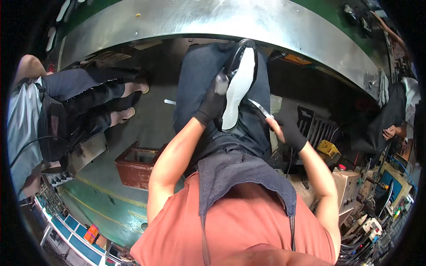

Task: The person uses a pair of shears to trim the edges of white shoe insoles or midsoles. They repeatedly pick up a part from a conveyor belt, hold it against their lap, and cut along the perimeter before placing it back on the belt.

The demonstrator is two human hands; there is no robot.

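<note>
A glossy black shoe lies across my thighs with its pale grey-white sole facing up, toe end away from me. My left hand, in a dark fingerless glove, is closed on the shoe's left side; its fingertips are blurred. In my right hand, also in a dark glove, is a knife with a slim, pale blade. The blade points up and left toward the sole's right edge, a short gap away from it. Dark trousers and a dark apron lie beneath the shoe.
A shiny metal bench edge runs across just beyond my knees. To the left, another person's legs are near a brown wooden stool. Machinery and a yellow item are close to my right arm; another person sits farther right.
</note>
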